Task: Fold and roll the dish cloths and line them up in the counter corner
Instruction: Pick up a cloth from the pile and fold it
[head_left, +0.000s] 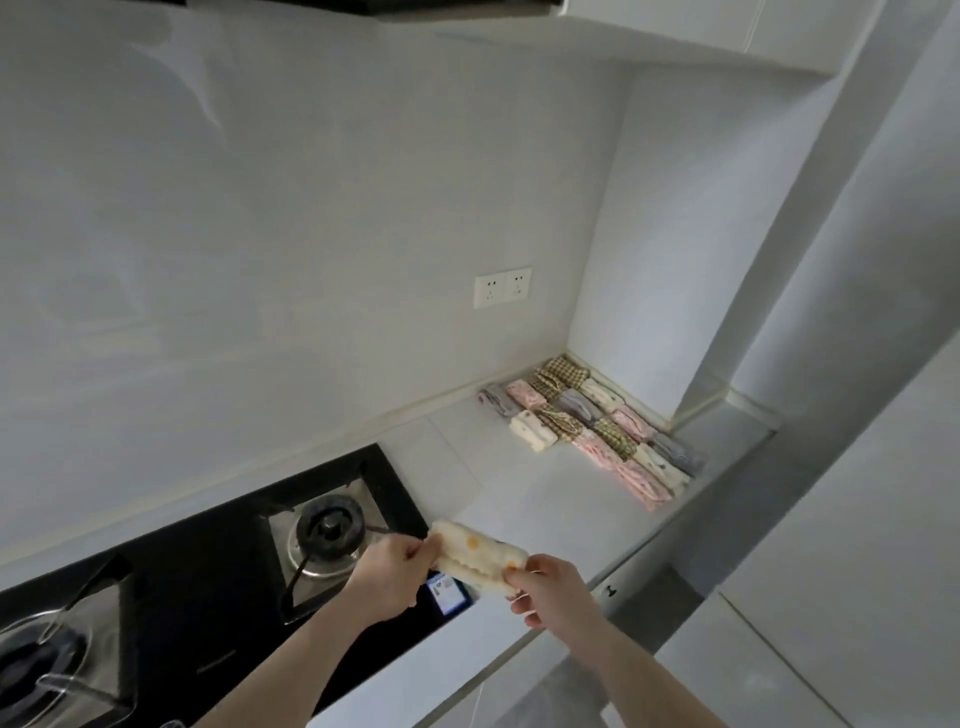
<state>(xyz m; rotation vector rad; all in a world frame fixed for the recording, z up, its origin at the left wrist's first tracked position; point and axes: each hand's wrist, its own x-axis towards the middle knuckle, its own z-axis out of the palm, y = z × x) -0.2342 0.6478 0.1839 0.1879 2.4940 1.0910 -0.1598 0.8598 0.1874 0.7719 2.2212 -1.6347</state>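
One head-worn view looks down, tilted, at the counter (519, 483).

Bare counter (498, 483) between hob (218, 582) and rolled cloths (592, 426)

Left hand (397, 564): pinching one end of a cream dish cloth (475, 561) with yellow dots.
Right hand (545, 592): gripping the cloth's other end.
Cloth: hanging folded lengthwise above the counter (493, 483), beside the gas hob (218, 561).
Counter corner: rolled cloths (592, 426) lying in touching rows.
Wall: double socket (502, 287) sitting above them.
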